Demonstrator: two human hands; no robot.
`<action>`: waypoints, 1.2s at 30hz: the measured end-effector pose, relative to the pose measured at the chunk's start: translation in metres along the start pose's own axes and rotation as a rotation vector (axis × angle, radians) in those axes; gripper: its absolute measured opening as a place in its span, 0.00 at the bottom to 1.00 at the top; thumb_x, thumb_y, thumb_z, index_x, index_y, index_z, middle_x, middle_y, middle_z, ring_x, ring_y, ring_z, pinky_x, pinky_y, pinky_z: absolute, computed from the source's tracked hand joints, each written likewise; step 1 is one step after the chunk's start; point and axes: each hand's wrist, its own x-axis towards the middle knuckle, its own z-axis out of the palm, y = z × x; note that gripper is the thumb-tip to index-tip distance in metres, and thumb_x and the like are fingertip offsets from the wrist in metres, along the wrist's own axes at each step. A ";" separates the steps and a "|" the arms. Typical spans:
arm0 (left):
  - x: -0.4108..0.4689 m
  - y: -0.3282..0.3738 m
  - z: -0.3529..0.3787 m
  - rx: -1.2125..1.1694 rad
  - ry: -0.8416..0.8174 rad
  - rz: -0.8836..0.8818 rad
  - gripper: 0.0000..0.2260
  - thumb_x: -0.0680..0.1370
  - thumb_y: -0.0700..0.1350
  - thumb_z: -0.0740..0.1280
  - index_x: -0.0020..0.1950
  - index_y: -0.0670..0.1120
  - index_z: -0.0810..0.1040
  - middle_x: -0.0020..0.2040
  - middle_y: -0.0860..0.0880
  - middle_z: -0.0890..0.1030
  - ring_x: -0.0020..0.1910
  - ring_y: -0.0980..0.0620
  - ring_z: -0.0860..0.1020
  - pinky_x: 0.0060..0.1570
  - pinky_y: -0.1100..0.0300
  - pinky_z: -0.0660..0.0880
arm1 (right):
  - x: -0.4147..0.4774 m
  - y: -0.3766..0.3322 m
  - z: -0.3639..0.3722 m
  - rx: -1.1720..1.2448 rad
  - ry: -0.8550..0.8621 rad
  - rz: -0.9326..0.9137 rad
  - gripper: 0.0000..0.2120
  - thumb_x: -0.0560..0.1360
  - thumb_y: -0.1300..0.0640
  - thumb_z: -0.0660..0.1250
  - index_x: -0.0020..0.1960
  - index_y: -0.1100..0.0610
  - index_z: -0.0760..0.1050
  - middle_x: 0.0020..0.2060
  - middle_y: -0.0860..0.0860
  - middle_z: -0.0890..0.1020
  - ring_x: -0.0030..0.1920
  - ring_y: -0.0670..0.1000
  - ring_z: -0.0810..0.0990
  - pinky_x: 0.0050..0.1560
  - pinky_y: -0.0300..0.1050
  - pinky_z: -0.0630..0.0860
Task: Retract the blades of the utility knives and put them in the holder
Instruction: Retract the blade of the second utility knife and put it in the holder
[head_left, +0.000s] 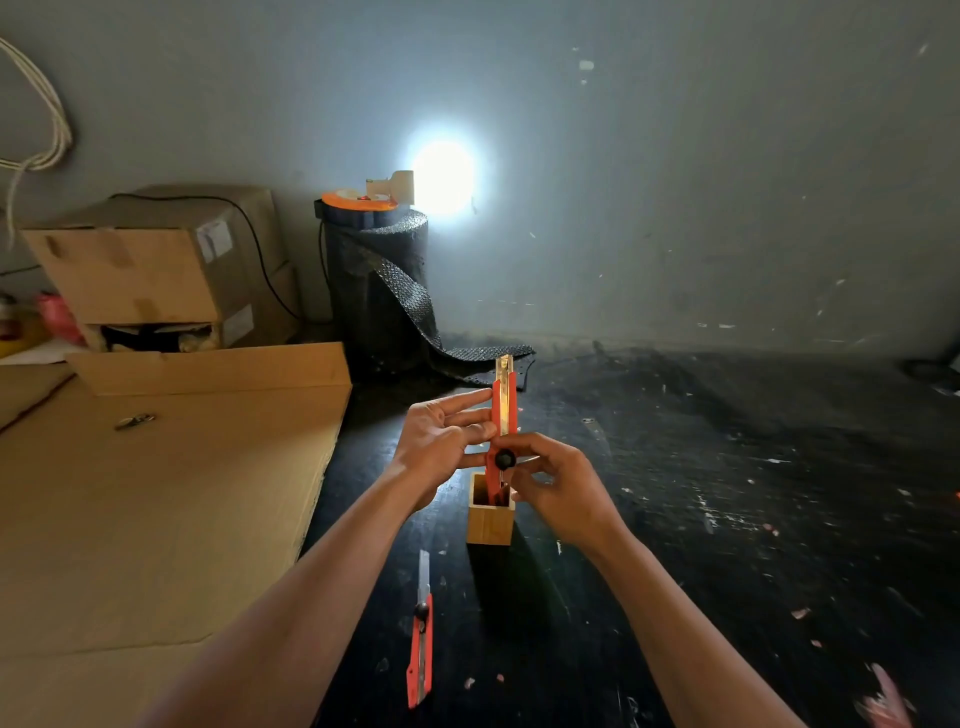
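Note:
I hold a red utility knife (505, 410) upright over the small wooden holder (490, 522), a short length of blade showing at its top end. My left hand (441, 441) steadies the knife body with extended fingers. My right hand (558, 488) pinches it low down, near the black locking knob (505, 459). The knife's bottom end reaches down to the holder's opening. A second red utility knife (421, 642) lies flat on the black table in front of the holder, its blade extended and pointing away from me.
A large cardboard sheet (156, 509) covers the table's left side, with a small metal clip (134, 421) on it. Cardboard boxes (156, 270) and a black bubble-wrap roll (376, 291) stand at the back by the wall. Scraps dot the black tabletop (727, 519).

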 end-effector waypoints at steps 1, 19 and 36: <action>0.001 0.000 0.000 -0.005 0.002 0.000 0.20 0.77 0.30 0.72 0.67 0.46 0.82 0.54 0.47 0.89 0.47 0.52 0.89 0.41 0.57 0.85 | 0.001 0.000 0.000 -0.006 0.002 0.003 0.15 0.78 0.64 0.71 0.59 0.46 0.80 0.55 0.45 0.84 0.56 0.47 0.84 0.50 0.42 0.84; 0.001 -0.012 -0.002 -0.010 0.015 0.003 0.20 0.78 0.32 0.72 0.66 0.49 0.82 0.53 0.50 0.89 0.50 0.51 0.89 0.50 0.48 0.86 | 0.006 0.011 0.014 0.001 0.112 0.086 0.10 0.75 0.54 0.76 0.52 0.48 0.76 0.46 0.42 0.85 0.48 0.43 0.85 0.50 0.46 0.84; 0.036 -0.079 -0.010 0.026 0.086 -0.095 0.13 0.80 0.36 0.71 0.64 0.41 0.83 0.52 0.44 0.89 0.46 0.54 0.88 0.50 0.53 0.86 | 0.070 0.058 0.022 0.164 0.144 0.144 0.07 0.79 0.59 0.71 0.57 0.59 0.82 0.47 0.55 0.87 0.46 0.53 0.88 0.50 0.56 0.86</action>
